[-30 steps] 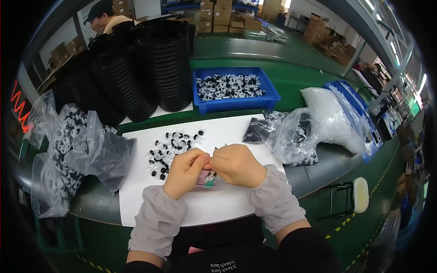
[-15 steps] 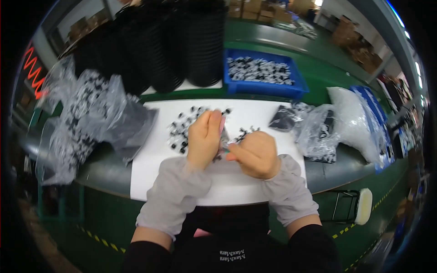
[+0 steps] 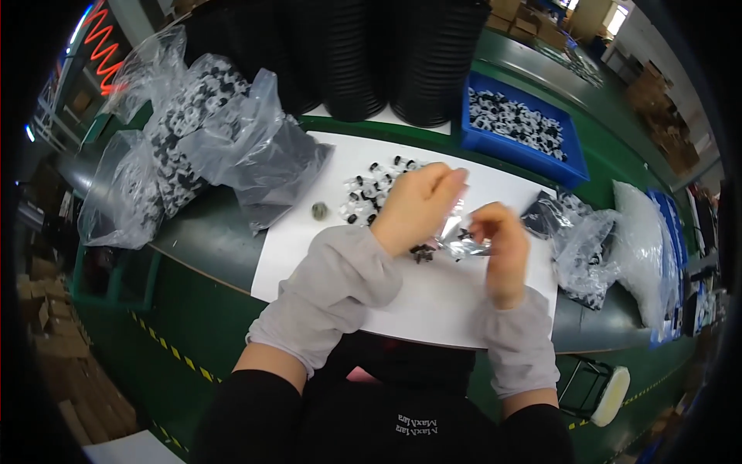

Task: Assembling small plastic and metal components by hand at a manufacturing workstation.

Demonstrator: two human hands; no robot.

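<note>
My left hand is closed on a small clear plastic bag, which hangs below its fingers over the white work sheet. Close by on the right, my right hand has its fingers curled in at the bag's side; motion blurs it, and what they hold, if anything, cannot be made out. Some dark bits show through or behind the bag. Under my left hand lies a little cluster of small black parts. Loose black-and-white plastic parts are scattered beyond my left wrist.
Large clear bags of black-and-white parts lean at the left. Tall stacks of black ringed pieces stand behind. A blue bin of parts sits back right, with smaller filled bags and a white sack at the right.
The view has swung, so the bench appears tilted and shifted. My right hand has lifted its fingers from a closed pinch near the left hand to a raised curl beside the bag.
</note>
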